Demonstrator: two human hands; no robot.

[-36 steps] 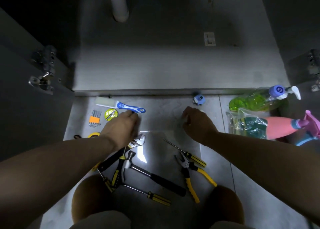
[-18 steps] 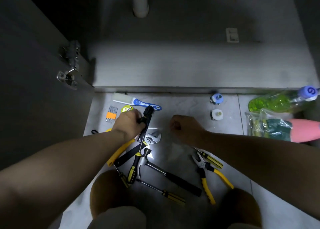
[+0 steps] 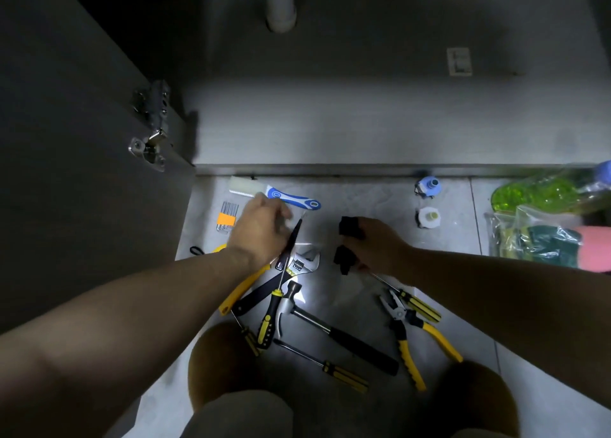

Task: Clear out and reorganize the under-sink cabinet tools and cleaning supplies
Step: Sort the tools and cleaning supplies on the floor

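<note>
Overhead view of tools spread on a grey tile floor (image 3: 363, 305) in front of the open under-sink cabinet (image 3: 363, 123), between two bent knees.

Left: left hand (image 3: 261, 229) at the end of a straight forearm from the lower-left corner, knuckles up, with fingers curled under and out of sight. Along its thumb edge, the thin dark shaft of a screwdriver (image 3: 268, 318), tilted, tip toward the cabinet, black-and-yellow handle low among the tools. Cannot tell whether gripped or merely touched.

Centre: right hand (image 3: 377, 245) on a forearm from the right edge, with fingers closed round a matte black object (image 3: 349, 227), lumpy, protruding above and below the fist; kind not identifiable.

Between the forearms: chrome adjustable wrench (image 3: 305, 260), glossy under a bright reflection; claw hammer (image 3: 330, 330) with steel head and black rubbery grip; slim striped screwdriver (image 3: 344, 375).

Below the right forearm: combination pliers (image 3: 408, 331) with yellow sleeves.

Near the cabinet sill: brush (image 3: 281, 195) with pale head and blue-and-white handle; hex keys (image 3: 226, 218) in an orange holder; blue fitting (image 3: 428, 186) and white fitting (image 3: 428, 216), both round plastic.

Far right: clear bottle (image 3: 542, 189) of green liquid, plastic bag (image 3: 535, 239) of green sponges, pink bottle (image 3: 595, 249) cut by the frame edge.

Inside the cabinet: smooth metallic base, white drain pipe (image 3: 281, 7). At left, dark door (image 3: 66, 173) with steel hinge (image 3: 148, 123).
</note>
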